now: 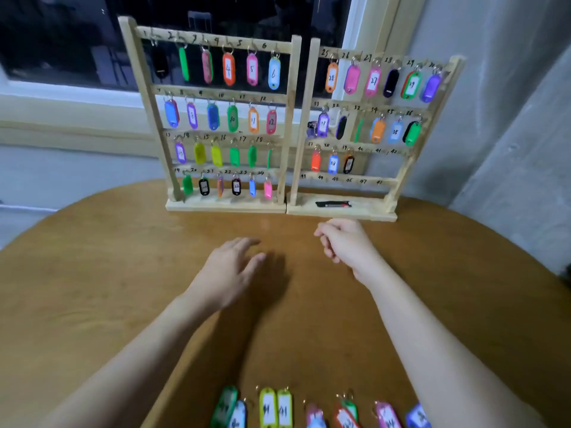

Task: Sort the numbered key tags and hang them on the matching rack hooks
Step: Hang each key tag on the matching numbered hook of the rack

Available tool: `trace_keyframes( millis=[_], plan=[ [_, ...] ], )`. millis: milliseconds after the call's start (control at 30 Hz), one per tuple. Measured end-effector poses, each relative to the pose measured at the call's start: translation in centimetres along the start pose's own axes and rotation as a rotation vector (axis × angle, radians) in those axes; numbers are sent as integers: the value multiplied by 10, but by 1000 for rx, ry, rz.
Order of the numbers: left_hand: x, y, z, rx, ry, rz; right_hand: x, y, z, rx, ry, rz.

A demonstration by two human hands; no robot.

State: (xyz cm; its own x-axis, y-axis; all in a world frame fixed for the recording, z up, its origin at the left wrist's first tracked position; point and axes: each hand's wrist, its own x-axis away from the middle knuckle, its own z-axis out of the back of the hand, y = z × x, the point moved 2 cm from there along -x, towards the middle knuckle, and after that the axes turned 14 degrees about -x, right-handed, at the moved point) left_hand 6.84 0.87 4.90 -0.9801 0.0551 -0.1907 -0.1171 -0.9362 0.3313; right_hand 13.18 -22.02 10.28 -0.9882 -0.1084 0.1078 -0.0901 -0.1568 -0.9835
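Observation:
Two wooden key racks stand side by side at the table's far edge: the left rack (pixel 213 94) has numbered hooks 1 to 24, each with a coloured tag. The right rack (pixel 361 109) carries tags on its two upper rows and three on the third row; its bottom row is bare. Several loose tags (pixel 275 407) lie in a row at the near table edge. My left hand (pixel 230 267) hovers over the table with fingers straight, holding nothing. My right hand (pixel 341 242) is in front of the right rack's base, fingers loosely curled; I see nothing in it.
A black and red marker (pixel 333 204) lies on the right rack's base. The round wooden table (pixel 92 288) stands against a window sill (pixel 71 118), with a grey wall to the right.

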Motion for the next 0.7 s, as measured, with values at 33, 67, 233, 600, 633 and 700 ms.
trace_keyframes(
  millis=[33,67,233,600,633,700],
  plan=[
    [20,-1,6,36,-2,39,24,4,-6,50,-20,-1],
    [30,0,14,72,6,61,40,3,-7,95,-28,18],
    [135,-12,39,131,-23,176,140,31,-32,187,-124,30],
    [229,-4,13,222,-32,317,239,69,-75,508,-97,57],
    [226,-1,11,202,-25,295,240,68,-78,558,-92,54],
    [220,5,8,154,-5,267,243,66,-85,660,-105,47]
  ],
)
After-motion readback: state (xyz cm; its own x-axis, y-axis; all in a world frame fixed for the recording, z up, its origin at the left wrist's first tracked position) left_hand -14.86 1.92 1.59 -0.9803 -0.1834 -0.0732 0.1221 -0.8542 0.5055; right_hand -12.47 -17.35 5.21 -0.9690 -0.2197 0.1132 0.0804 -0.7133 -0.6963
